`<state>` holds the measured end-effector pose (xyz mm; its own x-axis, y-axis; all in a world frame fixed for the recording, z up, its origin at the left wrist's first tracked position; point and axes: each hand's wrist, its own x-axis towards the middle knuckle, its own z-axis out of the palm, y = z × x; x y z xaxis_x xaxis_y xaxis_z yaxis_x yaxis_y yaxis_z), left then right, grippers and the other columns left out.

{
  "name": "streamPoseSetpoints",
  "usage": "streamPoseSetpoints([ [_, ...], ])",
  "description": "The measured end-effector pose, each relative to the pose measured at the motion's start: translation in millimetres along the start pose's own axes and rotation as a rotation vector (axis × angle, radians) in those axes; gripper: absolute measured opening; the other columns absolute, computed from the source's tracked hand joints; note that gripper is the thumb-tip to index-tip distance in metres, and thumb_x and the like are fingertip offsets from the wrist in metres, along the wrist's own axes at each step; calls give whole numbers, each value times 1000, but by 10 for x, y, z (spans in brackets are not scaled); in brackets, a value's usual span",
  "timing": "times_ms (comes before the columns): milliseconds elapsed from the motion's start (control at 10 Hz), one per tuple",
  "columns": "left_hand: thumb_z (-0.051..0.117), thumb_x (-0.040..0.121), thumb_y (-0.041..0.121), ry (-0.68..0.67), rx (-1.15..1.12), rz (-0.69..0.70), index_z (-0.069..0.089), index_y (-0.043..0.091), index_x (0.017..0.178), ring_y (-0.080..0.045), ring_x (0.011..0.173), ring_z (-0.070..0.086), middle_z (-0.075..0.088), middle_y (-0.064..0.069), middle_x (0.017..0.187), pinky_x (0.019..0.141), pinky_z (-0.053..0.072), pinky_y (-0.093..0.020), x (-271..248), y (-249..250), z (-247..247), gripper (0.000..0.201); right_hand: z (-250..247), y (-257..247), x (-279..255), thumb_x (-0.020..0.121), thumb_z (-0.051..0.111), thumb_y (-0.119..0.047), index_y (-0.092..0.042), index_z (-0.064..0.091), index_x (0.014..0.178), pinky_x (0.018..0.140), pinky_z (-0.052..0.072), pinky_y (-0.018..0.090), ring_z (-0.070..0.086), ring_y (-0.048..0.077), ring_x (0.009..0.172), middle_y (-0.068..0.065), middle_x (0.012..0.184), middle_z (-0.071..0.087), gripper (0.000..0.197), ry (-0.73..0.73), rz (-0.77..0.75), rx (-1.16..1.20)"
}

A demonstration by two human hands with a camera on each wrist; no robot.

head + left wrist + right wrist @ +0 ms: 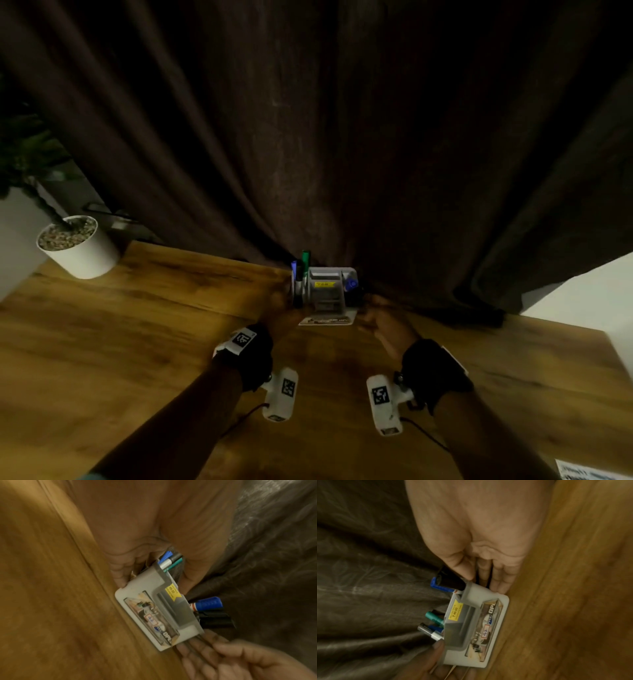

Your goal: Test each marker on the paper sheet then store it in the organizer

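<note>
While both hands flank the organizer at the table's far edge, left hand gripping, right hand flat-fingered against it; its loose markers could spill if it tips.

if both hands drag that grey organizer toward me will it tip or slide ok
The organizer likely slides fine: its base is flat and wide on the smooth wooden table. Being thin translucent plastic, it is probably light. The markers stand tall at its back, so a jerk might rock it backward. The left hand and right hand flanking it should steady it.
</note>
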<state>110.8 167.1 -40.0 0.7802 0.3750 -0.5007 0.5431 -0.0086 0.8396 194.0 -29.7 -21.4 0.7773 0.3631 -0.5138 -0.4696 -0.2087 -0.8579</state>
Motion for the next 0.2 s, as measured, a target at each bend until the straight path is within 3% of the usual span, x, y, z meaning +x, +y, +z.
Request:
streamPoseSetpoints([
  [100, 64, 98, 16, -10, -44, 68, 51, 11, 144, -29, 132, 52, 51, -11, 149, 102, 44, -30, -42, -55, 75, 48, -11, 100, 11, 98, 46, 6, -22, 65, 106, 79, 50, 31, 64, 18, 98, 4, 109, 69, 36, 35, 1, 106],
  [200, 63, 99, 20, -43, -156, -19, 49, 10, 145, -28, 120, 59, 53, -10, 145, 86, 57, -26, -177, -38, 89, 50, 16, 88, -10, 99, 48, 4, -24, 64, 108, 79, 50, 31, 64, 17, 99, 1, 107, 69, 34, 15, -29, 91],
])
